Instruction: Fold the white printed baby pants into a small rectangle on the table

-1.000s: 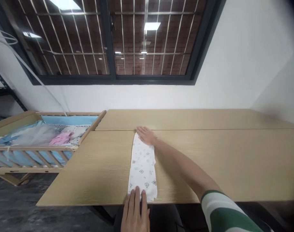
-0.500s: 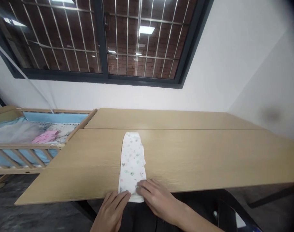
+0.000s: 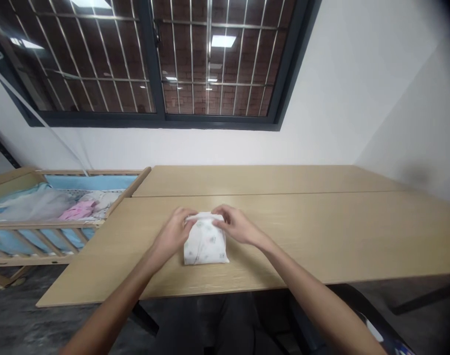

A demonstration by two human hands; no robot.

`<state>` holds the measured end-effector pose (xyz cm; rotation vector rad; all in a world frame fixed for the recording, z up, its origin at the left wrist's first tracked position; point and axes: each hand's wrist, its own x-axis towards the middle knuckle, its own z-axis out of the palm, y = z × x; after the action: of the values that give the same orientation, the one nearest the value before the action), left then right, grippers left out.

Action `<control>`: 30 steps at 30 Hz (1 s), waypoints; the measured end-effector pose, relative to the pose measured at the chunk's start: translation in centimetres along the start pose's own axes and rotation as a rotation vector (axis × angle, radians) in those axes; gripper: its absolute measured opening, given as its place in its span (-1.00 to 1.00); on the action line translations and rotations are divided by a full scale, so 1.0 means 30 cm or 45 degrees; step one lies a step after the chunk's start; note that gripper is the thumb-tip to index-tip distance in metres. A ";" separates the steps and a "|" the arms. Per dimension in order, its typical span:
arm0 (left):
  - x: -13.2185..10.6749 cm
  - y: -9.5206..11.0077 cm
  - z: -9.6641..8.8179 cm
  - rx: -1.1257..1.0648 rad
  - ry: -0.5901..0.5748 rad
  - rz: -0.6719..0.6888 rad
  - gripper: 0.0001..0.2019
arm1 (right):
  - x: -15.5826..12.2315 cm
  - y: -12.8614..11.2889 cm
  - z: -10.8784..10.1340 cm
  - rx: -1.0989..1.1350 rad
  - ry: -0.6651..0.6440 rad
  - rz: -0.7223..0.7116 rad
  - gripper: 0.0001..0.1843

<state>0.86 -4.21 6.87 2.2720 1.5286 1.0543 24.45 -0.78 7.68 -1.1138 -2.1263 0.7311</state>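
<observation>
A white baby garment (image 3: 205, 245) with small printed figures lies on the wooden table, doubled over into a short, squarish shape. Its exact kind cannot be made out. My left hand (image 3: 176, 229) pinches the far left corner between thumb and fingers. At the far right corner, my right hand (image 3: 235, 225) has its thumb and curled fingers closed on the fabric. The far edge runs between both hands, and the near edge rests flat on the tabletop.
The wooden table (image 3: 302, 236) has a seam along its length and meets the wall at the back. To the left stands a wooden crib (image 3: 47, 224) with blue lining, a pink cloth (image 3: 79, 209) and a sheer net. A barred window (image 3: 217, 64) is above.
Both my hands have moved from the table's near edge to farther in, carrying the garment's near end over. The long strip is now folded shorter, its near edge off the table's edge.
</observation>
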 end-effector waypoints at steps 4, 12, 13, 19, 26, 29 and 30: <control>0.182 -0.088 0.125 0.209 -0.113 -0.126 -0.72 | 0.200 0.204 0.089 -0.023 0.154 0.272 -0.78; 0.031 0.010 0.239 0.454 -0.116 -0.184 -0.59 | 0.183 0.234 0.134 -0.228 0.171 0.221 -0.64; -0.032 0.036 0.252 0.481 -0.109 -0.164 -0.54 | 0.156 0.205 0.130 -0.255 0.150 0.101 -0.60; -0.332 0.073 0.362 0.704 -0.040 0.022 -0.54 | -0.018 0.019 0.174 -0.164 -0.486 -0.475 -0.43; -0.369 0.024 0.405 0.750 0.055 0.007 -0.54 | 0.019 0.129 0.229 -0.244 -0.876 -0.360 -0.37; -0.367 0.010 0.397 0.735 0.046 0.028 -0.48 | 0.114 0.238 0.197 -0.414 -0.806 -0.320 -0.32; -0.366 0.005 0.395 0.734 0.040 0.032 -0.47 | 0.147 0.271 0.184 -0.473 -0.773 -0.300 -0.31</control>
<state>6.48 -11.36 -6.49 2.6412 2.0288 0.7169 22.54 5.93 -0.51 -0.8578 -2.9437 0.6284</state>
